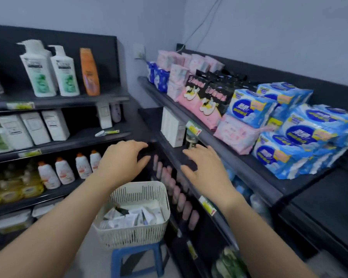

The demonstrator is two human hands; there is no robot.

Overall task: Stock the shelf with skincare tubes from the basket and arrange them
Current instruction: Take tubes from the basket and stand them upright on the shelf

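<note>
The cream slotted basket (133, 229) sits on a blue stool (137, 255) in the corner between the two racks. It holds a loose jumble of tubes (133, 216), mostly white and pale grey, one with a dark end. A row of blurred pink tubes (177, 194) stands along the front edge of the right-hand shelf (174, 155). The left hand (121, 159) hovers at that shelf's near corner, fingers loosely bent and gripping nothing. The right hand (205, 169) is spread wide and empty over the edge.

Single head-worn view, angled forward and down, close above a shelving corner (149, 125).
</note>
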